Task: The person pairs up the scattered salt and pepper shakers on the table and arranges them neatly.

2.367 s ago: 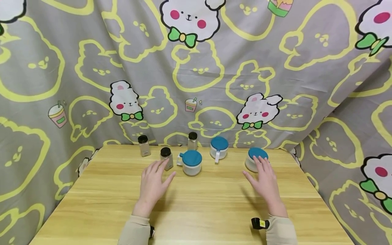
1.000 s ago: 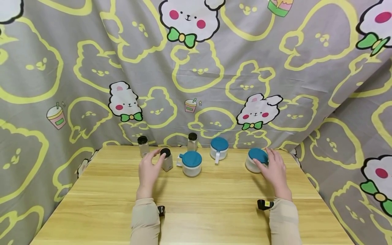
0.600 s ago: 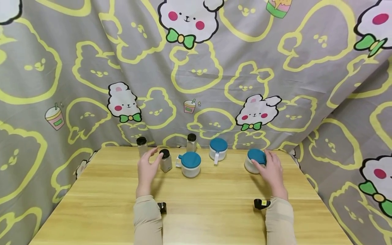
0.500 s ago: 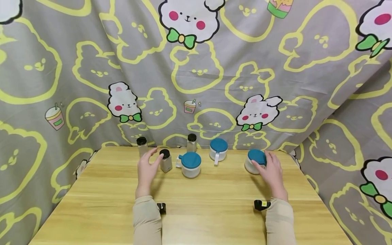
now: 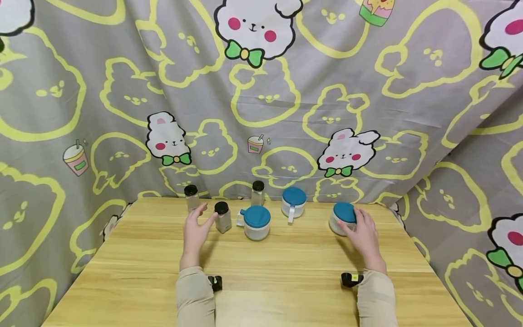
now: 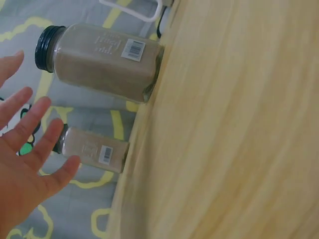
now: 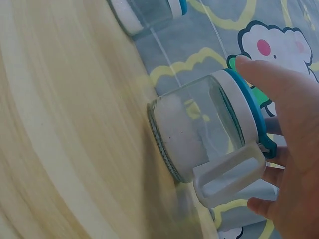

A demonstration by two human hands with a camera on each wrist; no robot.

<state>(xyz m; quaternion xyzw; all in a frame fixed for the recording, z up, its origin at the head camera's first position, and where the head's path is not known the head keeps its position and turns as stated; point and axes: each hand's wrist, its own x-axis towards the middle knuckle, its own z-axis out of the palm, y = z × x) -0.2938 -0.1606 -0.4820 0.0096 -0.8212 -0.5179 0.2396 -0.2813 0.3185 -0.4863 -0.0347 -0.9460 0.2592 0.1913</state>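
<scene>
In the head view, my left hand (image 5: 196, 236) hovers just left of the nearest black-capped spice jar (image 5: 223, 219), thumb apart from the fingers. The left wrist view shows these fingers spread beside that glass jar (image 6: 107, 62), which holds a brownish powder. A second spice jar (image 5: 191, 199) stands behind the hand. My right hand (image 5: 363, 238) is curved loosely about the right side of a teal-lidded seasoning jar (image 5: 343, 219). In the right wrist view, its thumb is by the lid (image 7: 249, 99) and its fingers lie beyond the handle (image 7: 229, 174); white granules fill the bottom.
Two more teal-lidded jars, one at the middle (image 5: 257, 223) and one behind it (image 5: 293, 202), stand between the hands. A third black-capped jar (image 5: 258, 194) is at the back edge of the wooden table (image 5: 278, 281). A patterned curtain (image 5: 269, 104) hangs behind.
Since the oldest frame, the left hand has shifted left and turned sideways to its jar. The right hand has moved from in front of the teal-lidded jar to its right side. The jars stay put.
</scene>
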